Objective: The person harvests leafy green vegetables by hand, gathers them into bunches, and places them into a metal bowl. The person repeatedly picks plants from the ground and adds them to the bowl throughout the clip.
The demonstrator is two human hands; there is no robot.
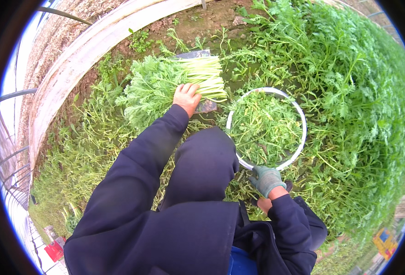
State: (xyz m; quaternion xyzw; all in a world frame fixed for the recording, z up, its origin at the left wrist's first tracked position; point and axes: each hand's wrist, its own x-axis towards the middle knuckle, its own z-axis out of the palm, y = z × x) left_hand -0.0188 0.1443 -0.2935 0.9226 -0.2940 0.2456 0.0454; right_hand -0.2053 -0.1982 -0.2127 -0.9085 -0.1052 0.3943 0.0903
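My bare left hand (pixel 187 98) lies across the near side of a pile of cut leafy greens (pixel 157 82), its fingers curled over the stems and its thumb hidden. The pale stems (pixel 207 77) point right, with the feathery leaves to the left. A dark, shiny sheet (pixel 205 106) shows beneath the pile. At the near rim of a round white bucket (pixel 305 129) is my right hand (pixel 268 180), in a grey-green glove. Its fingertips meet the rim, but their grip is hidden. Loose leaves and yellowed trimmings (pixel 264 127) fill the bucket's mouth.
Tall growing greens (pixel 353 92) stand densely on the right. My bent knee (pixel 205 161) rises between pile and bucket. A pale sheet barrier (pixel 75 58) curves along the left and far side. Beyond lie a red object (pixel 54 250) at lower left and a yellow crate (pixel 385 242) at lower right.
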